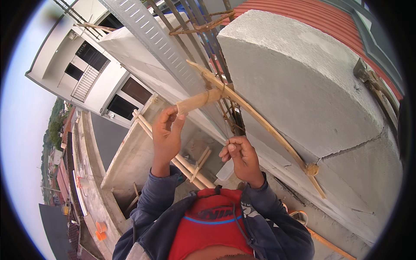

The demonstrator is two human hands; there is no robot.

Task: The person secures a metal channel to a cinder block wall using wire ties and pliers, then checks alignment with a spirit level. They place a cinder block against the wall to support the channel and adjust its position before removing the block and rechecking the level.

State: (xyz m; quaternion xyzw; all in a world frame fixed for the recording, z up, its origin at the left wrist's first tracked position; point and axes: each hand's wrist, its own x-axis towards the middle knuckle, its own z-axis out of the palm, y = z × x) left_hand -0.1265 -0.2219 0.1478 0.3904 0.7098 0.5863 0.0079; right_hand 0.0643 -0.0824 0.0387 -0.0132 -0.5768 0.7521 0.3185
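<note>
My left hand (167,136) pinches the near end of a short wooden piece (197,102) between thumb and fingers. Its far end lies against a long, narrow wooden strip (264,123) where the two cross, beside upright steel rebar (237,123). Wire appears wrapped around that crossing. Lower and to the right, my right hand (242,158) is closed in a pinch near the foot of the visible rebar. What looks like a thin wire runs down into its fingertips, though much of it is hard to make out.
A thick grey block wall (312,86) rises close on the right. A perforated metal channel (147,37) slants up beyond my left hand. Wooden poles (186,167) stand below it. Orange pipe pieces (100,231) rest on a ledge at lower left, and an orange pipe (331,245) lies lower right.
</note>
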